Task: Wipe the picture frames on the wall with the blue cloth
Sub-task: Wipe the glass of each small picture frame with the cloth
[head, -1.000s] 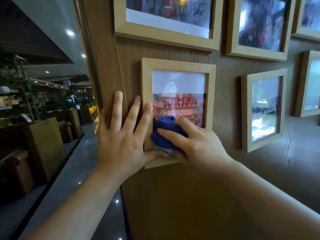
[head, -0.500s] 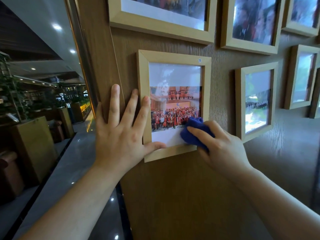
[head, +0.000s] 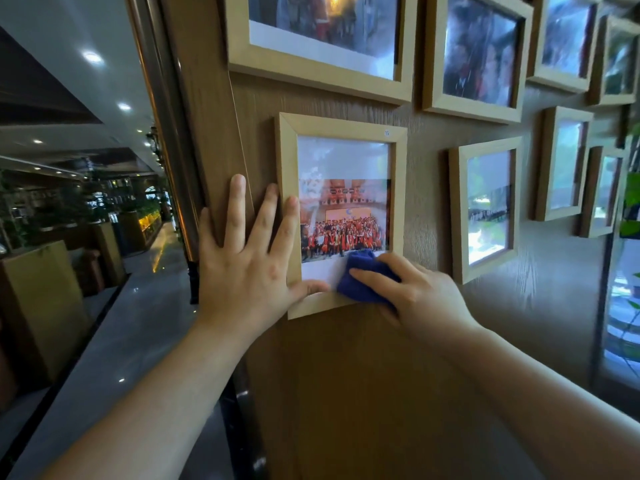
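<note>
A light wooden picture frame [head: 287,161] with a group photo hangs on the brown wood wall, in the middle of the view. My left hand [head: 242,268] lies flat against the wall and the frame's left edge, fingers spread, thumb on the bottom rail. My right hand [head: 419,299] presses a bunched blue cloth [head: 360,278] on the glass at the frame's lower right corner. Part of the cloth is hidden under my fingers.
Several other wooden frames hang around it: a large frame [head: 318,74] above, another frame [head: 474,112] at upper right, a smaller frame [head: 457,216] to the right, more further right. At left the wall ends at a metal edge [head: 162,98] over a dim hall.
My right hand swept the blue cloth from the glass's lower left to its right edge, then back a little toward the lower middle. My left hand has stayed on the frame's left side.
</note>
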Motion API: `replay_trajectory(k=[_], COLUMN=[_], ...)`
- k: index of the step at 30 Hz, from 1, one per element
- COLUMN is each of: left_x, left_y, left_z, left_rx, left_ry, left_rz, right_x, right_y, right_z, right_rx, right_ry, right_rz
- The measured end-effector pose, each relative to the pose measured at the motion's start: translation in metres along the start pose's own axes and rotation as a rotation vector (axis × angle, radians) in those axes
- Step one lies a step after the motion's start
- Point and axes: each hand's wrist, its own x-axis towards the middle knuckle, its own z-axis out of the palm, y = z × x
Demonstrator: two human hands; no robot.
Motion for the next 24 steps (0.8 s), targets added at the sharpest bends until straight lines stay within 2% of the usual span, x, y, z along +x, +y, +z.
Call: replay_trajectory(k=[7,11,20,24], left_x=[0.0,0.006,0.072,0.117], left_y=[-0.001,0.02,0.136,0.183], left_z=[-0.003,-0.012,-0.008,0.008], left_rx=[-0.035,-0.058,-0.111,-0.087], left_ry=[0.013,0.067,0.111,0.069], left_rz=[0.036,0.133,0.281,0.251], right_x=[-0.025,-0.033,-0.034,-0.02], right_y=[0.034,0.061,0.172,0.215], right_z=[-0.026,-0.037,-0.027,-0.019], right_rx=[-0.042,-0.058,0.019,0.031], right_ry=[0.053,0.085,0.256,0.27], right_rz=[0.203,0.269,0.35,0.312])
